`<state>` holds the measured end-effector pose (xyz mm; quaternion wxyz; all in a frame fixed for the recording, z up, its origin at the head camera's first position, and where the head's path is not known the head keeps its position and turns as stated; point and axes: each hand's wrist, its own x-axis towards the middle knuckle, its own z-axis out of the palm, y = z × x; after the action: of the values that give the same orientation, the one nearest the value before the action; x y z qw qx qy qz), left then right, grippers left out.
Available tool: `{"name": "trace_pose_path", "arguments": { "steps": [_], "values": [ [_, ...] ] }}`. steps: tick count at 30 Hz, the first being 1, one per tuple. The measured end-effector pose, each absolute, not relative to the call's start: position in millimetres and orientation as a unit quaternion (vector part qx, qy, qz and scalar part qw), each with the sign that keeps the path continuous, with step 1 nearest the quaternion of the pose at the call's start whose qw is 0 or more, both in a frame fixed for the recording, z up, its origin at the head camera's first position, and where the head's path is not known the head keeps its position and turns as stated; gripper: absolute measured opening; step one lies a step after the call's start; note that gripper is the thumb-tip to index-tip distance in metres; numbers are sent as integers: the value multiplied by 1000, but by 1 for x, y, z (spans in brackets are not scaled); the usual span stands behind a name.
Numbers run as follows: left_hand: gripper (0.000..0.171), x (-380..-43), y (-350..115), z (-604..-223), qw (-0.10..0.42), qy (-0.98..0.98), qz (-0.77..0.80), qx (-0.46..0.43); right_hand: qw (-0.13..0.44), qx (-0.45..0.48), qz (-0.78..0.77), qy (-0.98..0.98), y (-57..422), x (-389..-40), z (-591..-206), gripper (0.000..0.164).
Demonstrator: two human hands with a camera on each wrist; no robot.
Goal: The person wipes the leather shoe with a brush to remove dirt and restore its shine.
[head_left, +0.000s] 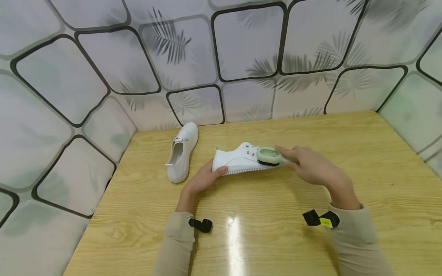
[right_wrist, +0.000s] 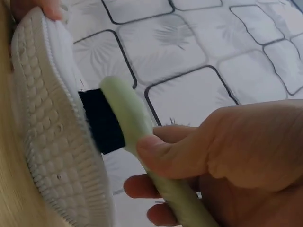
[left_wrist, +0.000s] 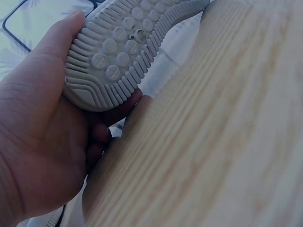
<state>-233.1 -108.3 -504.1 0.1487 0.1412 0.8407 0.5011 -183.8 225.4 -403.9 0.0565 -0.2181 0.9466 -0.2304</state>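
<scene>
Brush (head_left: 269,155) meets shoe (head_left: 231,159) toward its toe; right hand (head_left: 314,165) nearer that end.
I read the shoe's long axis as left-right over the table (head_left: 269,214), heel left; left hand (head_left: 203,178) grips the heel, thumb on the near side; right hand pinches the brush's handle off the toe, bristles against the upper; second shoe (head_left: 186,157) sits left of the shoe, apart.

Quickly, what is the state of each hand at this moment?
Left hand: holding one white shoe by its heel.
Right hand: holding the green brush by its handle.
</scene>
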Motion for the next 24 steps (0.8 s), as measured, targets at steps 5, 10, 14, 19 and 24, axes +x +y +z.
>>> {"name": "trace_pose_path", "arguments": {
  "steps": [5, 10, 14, 19, 24],
  "values": [
    [71, -234, -110, -505, 141, 841, 504, 138, 31, -191, -193, 962, 221, -188, -407, 54],
    [69, -232, -109, -505, 144, 839, 506, 139, -6, -212, -162, 964, 209, -187, -410, 54],
    [68, -231, -108, -507, 146, 837, 508, 143, 11, -209, -169, 963, 220, -181, -405, 53],
    [70, -231, -109, -506, 141, 842, 501, 143, 0, -178, -155, 972, 219, -186, -411, 52],
    [69, -231, -107, -505, 141, 841, 503, 145, -4, -228, -176, 958, 215, -187, -412, 52]
  ]
}}
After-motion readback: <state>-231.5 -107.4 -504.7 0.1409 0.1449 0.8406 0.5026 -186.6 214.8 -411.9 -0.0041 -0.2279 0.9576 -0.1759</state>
